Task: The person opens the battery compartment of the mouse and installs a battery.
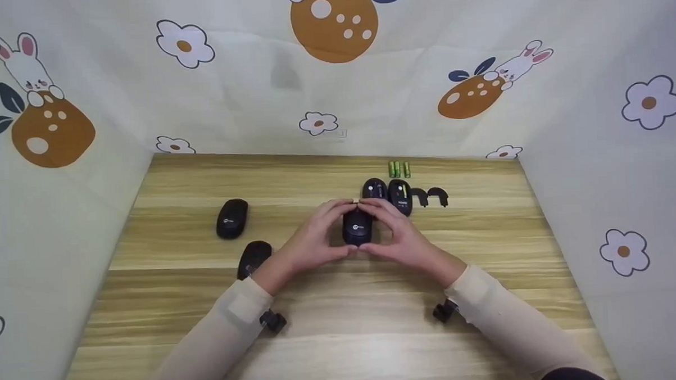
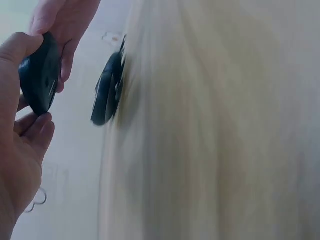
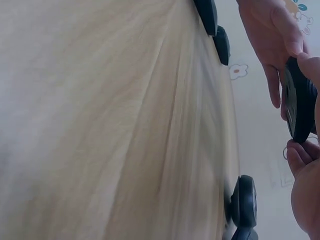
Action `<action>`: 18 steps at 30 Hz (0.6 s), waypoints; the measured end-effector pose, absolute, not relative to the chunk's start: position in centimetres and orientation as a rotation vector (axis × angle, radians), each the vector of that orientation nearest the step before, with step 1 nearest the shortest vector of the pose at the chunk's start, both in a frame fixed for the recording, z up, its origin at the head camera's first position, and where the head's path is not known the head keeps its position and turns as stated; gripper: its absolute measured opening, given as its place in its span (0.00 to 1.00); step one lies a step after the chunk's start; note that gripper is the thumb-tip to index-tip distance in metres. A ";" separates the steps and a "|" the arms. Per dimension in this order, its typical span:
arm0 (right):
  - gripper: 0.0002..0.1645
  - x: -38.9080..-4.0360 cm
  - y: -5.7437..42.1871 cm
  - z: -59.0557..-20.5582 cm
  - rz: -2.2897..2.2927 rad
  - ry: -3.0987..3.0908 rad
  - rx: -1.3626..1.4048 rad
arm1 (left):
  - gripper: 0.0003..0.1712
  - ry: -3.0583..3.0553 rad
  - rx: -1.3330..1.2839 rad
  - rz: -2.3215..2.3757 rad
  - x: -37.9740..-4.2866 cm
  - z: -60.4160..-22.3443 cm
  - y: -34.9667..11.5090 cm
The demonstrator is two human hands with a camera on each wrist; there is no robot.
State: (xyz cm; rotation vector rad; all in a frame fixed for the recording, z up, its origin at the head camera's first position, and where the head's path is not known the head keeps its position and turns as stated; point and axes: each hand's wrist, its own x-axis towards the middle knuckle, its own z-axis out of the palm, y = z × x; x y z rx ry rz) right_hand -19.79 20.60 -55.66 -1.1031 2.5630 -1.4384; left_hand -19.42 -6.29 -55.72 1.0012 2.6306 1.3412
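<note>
So the black wireless mouse [image 1: 357, 227] is up off the desk [image 1: 371, 335], logo side facing the head camera, around the middle and held by both hands. The left hand [image 1: 311, 239] and right hand [image 1: 405, 241] each have it pinched, thumbs at the near end, fingers curled round the far end, fingertips of the two hands almost meeting. Handling-wise it's probably a light, stiff plastic shell, nothing squishy, but that rounded smooth top could well be a bit slippery. Gripping the ends or the sides seems the safe bet; pressing hard on the hump probably just makes it squirt out. Not super fragile I'd guess, though any thin cover underneath would want gentle fingers. As for space, the tight spot is just past the right hand: two upside-down mice, the left one [image 1: 375, 187] partly behind the fingers and the right one [image 1: 401, 199] with a green cell showing, then two curved black covers [image 1: 438, 196] beside them and green batteries [image 1: 397, 169] near the back edge, where the printed cloth [image 1: 245, 103] rises. On the left, one mouse [image 1: 232, 219] sits well apart, but another [image 1: 254, 256] is partly hidden by the left wrist. Most of the elbow room is toward the person.
</note>
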 end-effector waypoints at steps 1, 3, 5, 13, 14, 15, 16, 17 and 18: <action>0.52 -19.7 20.8 -55.7 -1.440 2.563 -1.098 | 0.53 2.626 1.004 1.359 -19.3 -55.8 -6.1; 0.52 -19.5 21.1 -55.7 -1.443 2.563 -1.093 | 0.52 2.624 1.013 1.389 -19.1 -56.1 -5.7; 0.51 -19.3 21.2 -55.7 -1.454 2.558 -1.097 | 0.51 2.628 1.003 1.406 -18.9 -56.2 -5.5; 0.43 -18.8 21.0 -55.5 -1.556 2.577 -1.180 | 0.49 2.581 0.906 1.537 -18.5 -56.3 -5.2; 0.41 -18.6 20.8 -55.4 -1.570 2.584 -1.188 | 0.48 2.565 0.895 1.566 -18.5 -56.3 -5.1; 0.40 -18.4 20.7 -55.2 -1.592 2.585 -1.191 | 0.48 2.545 0.884 1.601 -18.5 -56.3 -5.1; 0.38 -18.1 20.5 -54.7 -1.619 2.579 -1.189 | 0.47 2.524 0.874 1.635 -18.5 -56.3 -5.1; 0.37 -17.8 20.3 -54.4 -1.649 2.568 -1.183 | 0.47 2.499 0.866 1.672 -18.5 -56.4 -5.0; 0.36 -17.6 20.1 -53.9 -1.681 2.551 -1.174 | 0.46 2.471 0.865 1.714 -18.4 -56.4 -4.9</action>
